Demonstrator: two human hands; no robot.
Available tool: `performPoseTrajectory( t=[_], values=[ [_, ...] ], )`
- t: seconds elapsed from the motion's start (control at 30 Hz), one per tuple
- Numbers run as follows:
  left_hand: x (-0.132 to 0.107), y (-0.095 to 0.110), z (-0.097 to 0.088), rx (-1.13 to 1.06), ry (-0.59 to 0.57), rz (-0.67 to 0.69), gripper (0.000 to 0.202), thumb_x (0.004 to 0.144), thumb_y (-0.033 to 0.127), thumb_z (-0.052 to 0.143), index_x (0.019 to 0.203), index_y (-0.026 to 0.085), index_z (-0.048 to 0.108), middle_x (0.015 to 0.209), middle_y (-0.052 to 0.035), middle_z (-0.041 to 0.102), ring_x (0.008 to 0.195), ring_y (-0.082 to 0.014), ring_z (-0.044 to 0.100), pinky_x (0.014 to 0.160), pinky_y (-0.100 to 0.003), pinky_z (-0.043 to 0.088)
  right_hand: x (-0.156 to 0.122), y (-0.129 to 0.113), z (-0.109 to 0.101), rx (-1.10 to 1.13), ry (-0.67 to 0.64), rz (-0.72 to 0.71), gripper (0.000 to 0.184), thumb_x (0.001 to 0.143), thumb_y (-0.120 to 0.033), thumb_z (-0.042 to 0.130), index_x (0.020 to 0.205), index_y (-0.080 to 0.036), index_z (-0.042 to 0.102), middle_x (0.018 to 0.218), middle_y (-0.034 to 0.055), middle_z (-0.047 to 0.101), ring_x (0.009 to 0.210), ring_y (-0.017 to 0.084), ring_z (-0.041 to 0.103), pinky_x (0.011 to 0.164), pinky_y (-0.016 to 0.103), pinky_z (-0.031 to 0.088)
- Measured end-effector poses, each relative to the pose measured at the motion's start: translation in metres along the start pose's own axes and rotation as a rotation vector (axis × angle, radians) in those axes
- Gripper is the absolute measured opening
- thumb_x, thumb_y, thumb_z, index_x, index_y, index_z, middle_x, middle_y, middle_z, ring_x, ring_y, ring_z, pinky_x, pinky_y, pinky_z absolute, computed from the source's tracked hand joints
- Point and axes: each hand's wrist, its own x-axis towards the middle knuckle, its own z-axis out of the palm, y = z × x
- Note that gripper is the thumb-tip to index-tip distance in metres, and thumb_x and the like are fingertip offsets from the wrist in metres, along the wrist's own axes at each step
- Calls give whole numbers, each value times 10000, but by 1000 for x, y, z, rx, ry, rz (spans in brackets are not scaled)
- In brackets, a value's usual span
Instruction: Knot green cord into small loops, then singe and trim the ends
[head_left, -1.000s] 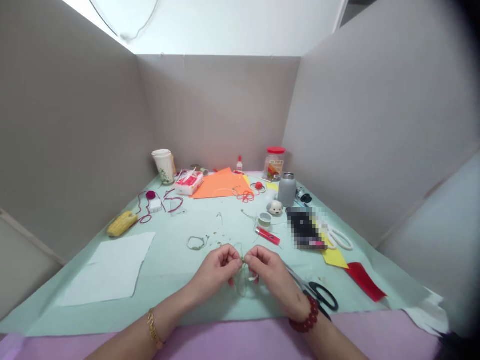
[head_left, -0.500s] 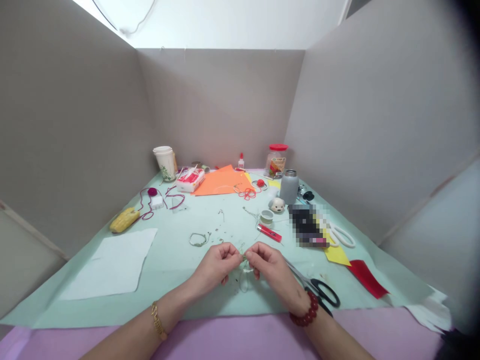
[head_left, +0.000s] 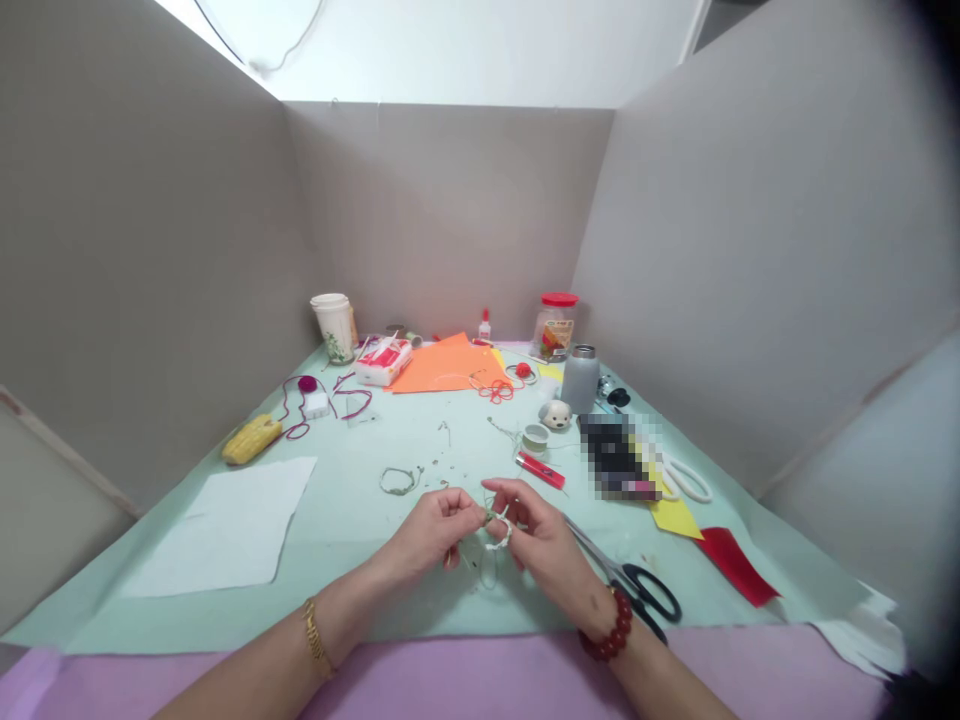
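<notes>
At the front middle of the table, my left hand (head_left: 442,525) pinches a small braided cord bracelet (head_left: 498,545) of green and white thread between thumb and fingertips. Thin loose thread ends hang below it. My right hand (head_left: 532,530) is close against the bracelet's right side, its index finger lifted and apart from the thumb. The thumb is at the loop; whether it touches it I cannot tell. Black-handled scissors (head_left: 651,592) lie partly behind my right hand. A second cord bracelet (head_left: 399,481) rests on the table beyond my left hand.
Further back are a red lighter (head_left: 541,470), a thread spool (head_left: 535,438), a dog figure (head_left: 556,415) and a grey bottle (head_left: 580,382). White cloth (head_left: 225,530) and a corn cob (head_left: 252,440) are leftward. Red strip (head_left: 739,567) lies right. Grey panels (head_left: 450,200) enclose the table.
My right index finger has lifted away from the thumb, opening the earlier pinch. The bracelet loop shows more plainly beside the right thumb. My left hand keeps its pinch.
</notes>
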Motion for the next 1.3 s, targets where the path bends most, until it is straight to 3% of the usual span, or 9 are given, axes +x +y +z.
performPoseTrajectory(
  t=[0.1,0.2,0.4,0.63,0.87,1.07,1.2,1.3],
  values=[
    [0,-1,1,7,12,8,308,765,421,618,668,162,483,586,48,459,395,-35,348,381,-178,302,-1,1,1,-125,-2,-13,100,787,-271,583,804,-176,608,754,-10,512,526,80,408,454,208,336],
    [-1,0,2,-9,39,13,308,751,418,634,661,161,489,582,44,474,393,-38,341,385,-186,304,-2,-2,2,-206,47,-15,170,804,-288,565,679,-173,553,651,-25,477,533,95,400,479,220,323],
    [-3,3,0,-114,-28,-38,281,763,387,624,659,157,502,538,70,345,433,-46,291,388,-163,295,-4,-4,3,-259,18,-83,163,848,-271,499,714,-183,528,680,-26,468,571,105,405,523,229,320],
    [1,-1,3,30,-2,85,322,783,464,583,695,168,494,605,55,366,484,-73,375,405,-181,412,-5,0,2,-168,-31,11,178,878,-303,464,737,-202,505,539,-62,417,461,97,396,468,223,313],
    [-1,-4,2,73,-14,128,295,829,434,521,717,165,477,621,46,380,502,-77,391,405,-171,416,-7,-4,0,-60,-119,68,220,883,-376,463,759,-201,511,537,-62,443,439,102,448,454,221,374],
    [-1,-5,3,76,-35,143,294,840,441,506,726,173,472,623,56,358,498,-78,384,415,-178,423,-5,-3,3,-29,-71,90,237,859,-374,490,699,-199,476,550,-72,391,409,82,414,400,207,361],
    [-3,-5,5,104,15,156,267,836,442,519,908,186,546,609,65,382,478,-85,404,418,-176,384,-4,-3,6,27,-67,126,241,822,-379,530,677,-199,462,540,-76,399,390,74,418,382,200,346],
    [-6,-2,5,293,79,230,273,824,405,555,979,201,649,554,62,409,474,-91,409,475,-196,355,-4,-1,7,84,-79,161,222,788,-356,575,681,-198,462,501,-90,403,370,70,418,382,196,336]
  ],
)
